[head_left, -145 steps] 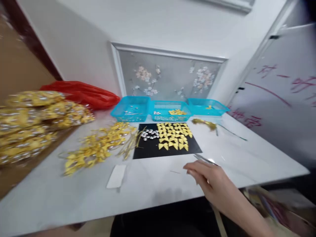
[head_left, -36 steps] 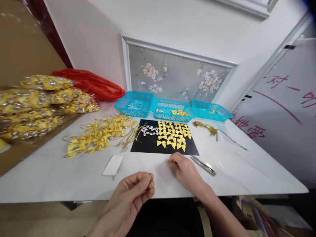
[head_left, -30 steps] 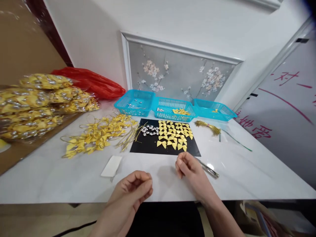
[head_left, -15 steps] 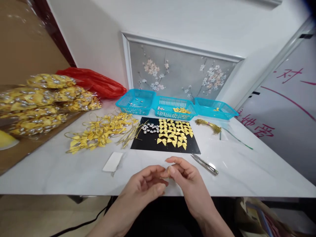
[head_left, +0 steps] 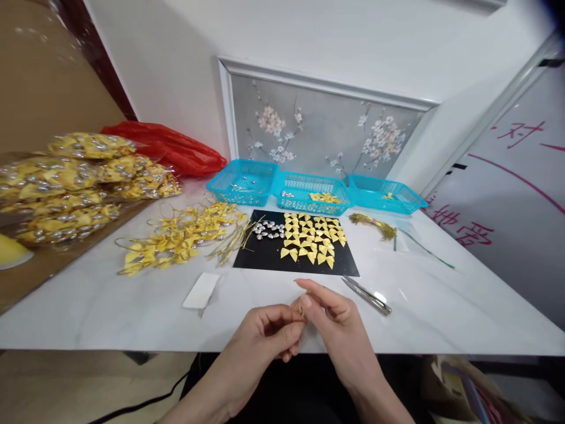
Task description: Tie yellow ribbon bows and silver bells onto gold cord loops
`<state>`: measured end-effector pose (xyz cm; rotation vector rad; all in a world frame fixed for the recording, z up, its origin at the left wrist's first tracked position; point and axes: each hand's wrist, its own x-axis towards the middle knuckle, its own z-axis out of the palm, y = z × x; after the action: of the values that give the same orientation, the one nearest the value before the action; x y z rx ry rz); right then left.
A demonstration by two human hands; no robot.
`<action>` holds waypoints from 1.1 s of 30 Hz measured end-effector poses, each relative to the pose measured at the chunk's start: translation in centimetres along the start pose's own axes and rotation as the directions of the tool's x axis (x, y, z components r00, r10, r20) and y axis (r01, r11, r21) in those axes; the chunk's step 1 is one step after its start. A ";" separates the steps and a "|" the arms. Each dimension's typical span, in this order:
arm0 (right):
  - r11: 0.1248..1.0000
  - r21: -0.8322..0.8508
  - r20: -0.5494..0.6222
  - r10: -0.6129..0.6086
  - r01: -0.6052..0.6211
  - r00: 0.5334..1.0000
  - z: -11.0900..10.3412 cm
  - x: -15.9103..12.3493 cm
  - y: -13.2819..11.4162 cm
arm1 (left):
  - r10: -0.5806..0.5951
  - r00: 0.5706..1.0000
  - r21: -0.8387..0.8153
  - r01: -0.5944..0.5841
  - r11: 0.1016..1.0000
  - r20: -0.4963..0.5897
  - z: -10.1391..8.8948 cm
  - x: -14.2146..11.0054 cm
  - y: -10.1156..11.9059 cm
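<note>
My left hand (head_left: 269,333) and my right hand (head_left: 338,321) meet at the table's front edge, fingertips touching. Between them shows a short bit of thin gold cord (head_left: 302,310), mostly covered by the fingers. My right thumb and a finger pinch it, with the index finger stretched out above. The left thumb and index finger close on it from the other side. Just beyond lies a black mat (head_left: 260,259) bearing rows of yellow ribbon bows (head_left: 308,257) and a group of silvery beads (head_left: 269,230). Thread snips (head_left: 368,296) rest to the right of my hands.
Loose gold cords (head_left: 229,244) and a heap of bead-and-bow pieces (head_left: 176,235) lie left, near a white card (head_left: 200,290). Bagged pieces (head_left: 66,176) fill the far left. Blue baskets (head_left: 289,201) line the back; a cord bundle (head_left: 375,225) lies right.
My left fingers have closed in, with the thumb now meeting the fingers at the cord. The right hand keeps its pinch, almost in place.
</note>
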<state>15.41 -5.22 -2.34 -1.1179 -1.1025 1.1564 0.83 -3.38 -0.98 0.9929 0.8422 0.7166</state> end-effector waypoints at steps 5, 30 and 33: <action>0.993 -0.103 -0.032 -0.062 0.059 0.998 -0.4 -0.2 0.3 | -0.016 1.000 -0.023 0.016 1.000 0.000 -0.2 -0.2 0.0; 0.383 -0.732 0.177 -0.691 0.563 0.701 -0.6 -0.4 0.5 | -0.077 0.997 -0.164 0.080 0.983 0.026 -0.8 -1.3 0.2; 0.356 -0.754 0.175 -0.701 0.552 0.691 -0.4 -0.2 0.5 | -0.062 0.998 -0.119 0.064 0.991 0.019 -0.9 -1.6 0.3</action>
<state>15.76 -5.44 -2.92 -1.1854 -1.7497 -0.1241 -0.74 -4.18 -0.51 0.8605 0.8041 0.6966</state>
